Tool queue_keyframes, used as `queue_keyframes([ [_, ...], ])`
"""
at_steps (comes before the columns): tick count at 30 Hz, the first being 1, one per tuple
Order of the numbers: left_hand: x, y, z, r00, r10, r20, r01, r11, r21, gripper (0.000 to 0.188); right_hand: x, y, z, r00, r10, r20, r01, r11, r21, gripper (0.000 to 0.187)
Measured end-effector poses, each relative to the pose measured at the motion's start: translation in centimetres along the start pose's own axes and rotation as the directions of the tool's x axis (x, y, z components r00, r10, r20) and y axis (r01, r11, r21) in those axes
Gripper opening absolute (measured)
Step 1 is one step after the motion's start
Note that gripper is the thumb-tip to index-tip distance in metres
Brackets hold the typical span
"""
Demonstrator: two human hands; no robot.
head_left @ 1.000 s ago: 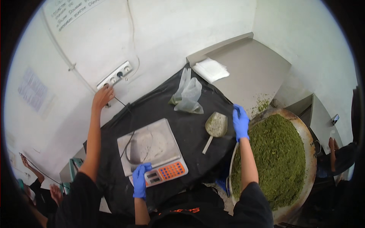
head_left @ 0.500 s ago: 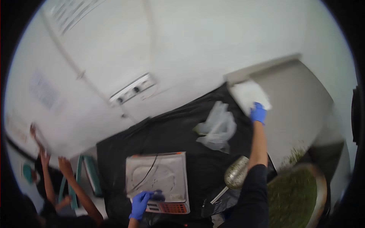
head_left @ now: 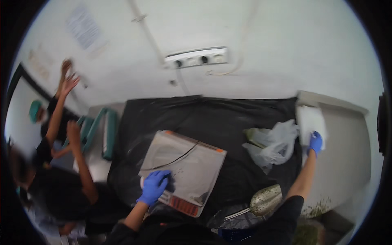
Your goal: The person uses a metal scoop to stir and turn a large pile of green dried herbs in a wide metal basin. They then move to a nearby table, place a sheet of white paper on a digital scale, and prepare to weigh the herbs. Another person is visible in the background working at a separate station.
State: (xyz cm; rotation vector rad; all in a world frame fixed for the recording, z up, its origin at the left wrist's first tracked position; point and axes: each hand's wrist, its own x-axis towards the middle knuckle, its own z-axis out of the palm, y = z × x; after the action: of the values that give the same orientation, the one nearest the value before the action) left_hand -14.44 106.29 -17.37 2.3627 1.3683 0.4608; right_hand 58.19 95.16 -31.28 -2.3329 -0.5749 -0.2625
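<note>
My left hand (head_left: 154, 188), in a blue glove, rests at the near left edge of a flat-topped weighing scale (head_left: 192, 167), fingers stretched out over its plate. A thin black cable (head_left: 179, 160) lies across the scale. My right hand (head_left: 315, 143), also gloved in blue, reaches far right with its fingers closed at the edge of a flat white stack of sheets or bags (head_left: 311, 118). Between the hands lies a crumpled clear plastic bag (head_left: 277, 145) with something green in it. Nearer me is a metal scoop (head_left: 265, 200) with greenish bits on it.
Black sheeting (head_left: 228, 114) covers the table. To the right, a grey counter (head_left: 347, 143) carries scattered green bits (head_left: 318, 207). A container of green material (head_left: 306, 234) stands at the lower right. Co-workers (head_left: 57, 179) stand at left beside a teal bag sealer (head_left: 109, 134). Wall sockets (head_left: 196, 58) are behind.
The view has turned, so everything appears rotated clockwise. My right hand stays at the white stack and my left hand at the scale. The co-worker's hands are raised at left.
</note>
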Motion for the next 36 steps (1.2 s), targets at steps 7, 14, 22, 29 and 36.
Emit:
queue_keyframes([
  [7, 1.3, -3.8, -2.2, 0.993, -0.101, 0.054, 0.112, 0.957, -0.267, 0.038, -2.4, -4.9, 1.3, 0.992, -0.019, 0.125, 0.066, 0.923, -0.380, 0.035],
  [14, 9.8, -8.0, -1.7, 0.943, -0.218, 0.252, 0.333, 0.675, -0.658, 0.039, -1.8, -3.0, 1.2, 0.995, -0.031, -0.097, -0.004, 0.939, -0.343, 0.018],
  [22, 17.6, -13.6, 1.6, 0.930, -0.260, 0.259, 0.360, 0.785, -0.504, 0.048, -3.6, -6.9, -1.3, 0.954, -0.259, 0.153, 0.297, 0.890, -0.345, 0.082],
  [29, 18.4, -11.8, 1.6, 0.975, -0.211, 0.069, 0.203, 0.974, 0.103, 0.042, -0.7, -6.9, 3.1, 0.974, 0.030, 0.227, 0.074, 0.897, -0.435, 0.083],
  [36, 19.5, 14.5, 6.0, 0.732, 0.608, 0.308, -0.576, 0.793, -0.197, 0.095, -0.3, -7.5, 5.0, 0.995, -0.029, 0.096, 0.072, 0.876, -0.477, 0.052],
])
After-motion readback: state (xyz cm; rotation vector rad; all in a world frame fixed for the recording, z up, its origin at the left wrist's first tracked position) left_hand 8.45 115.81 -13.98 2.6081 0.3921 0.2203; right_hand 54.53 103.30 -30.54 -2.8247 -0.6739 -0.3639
